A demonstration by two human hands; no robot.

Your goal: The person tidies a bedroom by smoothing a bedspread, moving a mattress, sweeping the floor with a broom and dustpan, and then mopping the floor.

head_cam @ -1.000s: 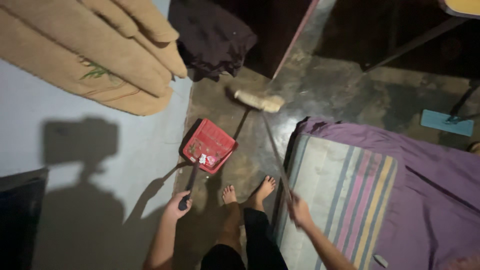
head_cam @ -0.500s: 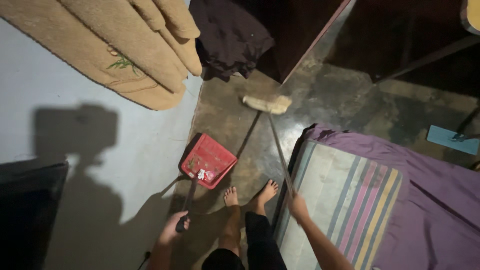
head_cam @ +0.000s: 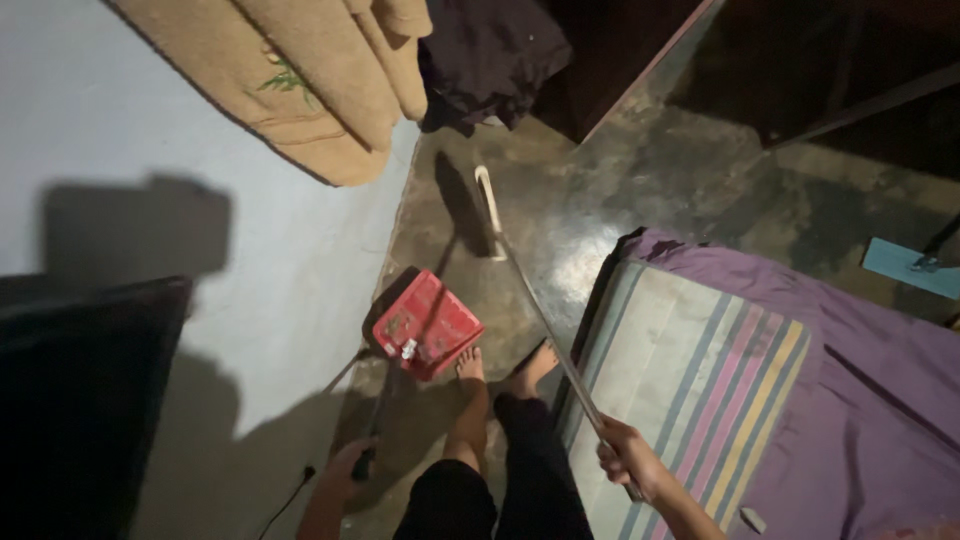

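My left hand (head_cam: 348, 470) grips the dark handle of a red dustpan (head_cam: 426, 325) that rests on the concrete floor just in front of my bare feet (head_cam: 500, 370). Some small bits of litter lie in the pan. My right hand (head_cam: 628, 457) holds the long thin stick of a broom (head_cam: 540, 310). The pale broom head (head_cam: 488, 210) sits on the floor beyond the dustpan, turned edge-on, near the wall.
A pale wall (head_cam: 150, 200) runs along the left, with tan cloth (head_cam: 320, 80) and a dark garment (head_cam: 490, 55) hanging by it. A striped mattress with purple sheet (head_cam: 780, 380) lies at the right. A dark object (head_cam: 70, 400) fills the lower left. A light blue flat piece (head_cam: 905, 268) lies far right.
The dustpan has been drawn back closer to my feet. The broom head has swung from sideways to edge-on and shifted left. Both hands sit lower in the view.
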